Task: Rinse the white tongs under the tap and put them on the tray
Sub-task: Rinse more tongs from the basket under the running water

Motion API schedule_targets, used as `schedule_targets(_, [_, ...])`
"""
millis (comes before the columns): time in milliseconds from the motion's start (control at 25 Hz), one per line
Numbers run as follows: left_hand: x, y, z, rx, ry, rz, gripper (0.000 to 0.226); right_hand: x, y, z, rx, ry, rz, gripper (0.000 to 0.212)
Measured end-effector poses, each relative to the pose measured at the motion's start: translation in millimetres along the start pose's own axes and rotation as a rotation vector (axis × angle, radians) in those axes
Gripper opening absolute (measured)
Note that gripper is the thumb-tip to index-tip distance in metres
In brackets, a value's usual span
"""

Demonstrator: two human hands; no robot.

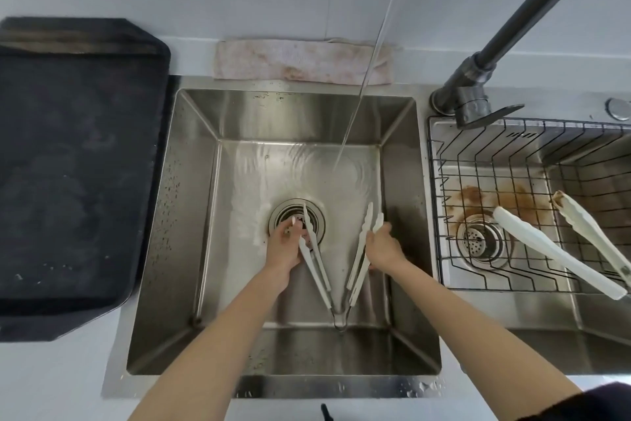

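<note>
- Spreading in a V low in the sink (191,216), the tongs (338,270) have their hinge toward the person.
- The left hand (285,245) grips the left arm over the drain (296,221).
- The right hand (384,248) grips the right arm.
- The water (362,79) lands just beyond the tips.
- The tray (78,164) lies left of the sink.

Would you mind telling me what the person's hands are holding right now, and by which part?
One pair of white tongs, spread open in the sink: the left hand grips one arm, the right hand the other, each near the tip end.
</note>
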State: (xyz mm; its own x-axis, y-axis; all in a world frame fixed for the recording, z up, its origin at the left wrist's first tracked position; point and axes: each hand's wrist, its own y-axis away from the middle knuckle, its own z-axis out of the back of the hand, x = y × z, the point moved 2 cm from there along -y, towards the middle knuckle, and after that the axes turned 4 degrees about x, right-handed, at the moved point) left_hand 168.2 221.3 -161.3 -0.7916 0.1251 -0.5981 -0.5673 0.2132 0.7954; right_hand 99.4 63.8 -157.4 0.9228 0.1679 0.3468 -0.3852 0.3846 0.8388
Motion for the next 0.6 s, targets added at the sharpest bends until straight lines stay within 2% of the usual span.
schedule_targets(160, [7, -8, 1, -0.027, -0.06, 0.032, 0.031, -8, -6, -3, -0.064, 0.13, -0.013, 0.04])
schedule_targets(320, [9, -19, 5, -0.067, -0.125, 0.06, 0.038, -9, -13, -4, -0.088, 0.228, 0.009, 0.041])
schedule_targets(600, [11, -21, 7, -0.047, -0.143, 0.113, 0.042, -10, -16, -12, -0.14, 0.071, -0.004, 0.045])
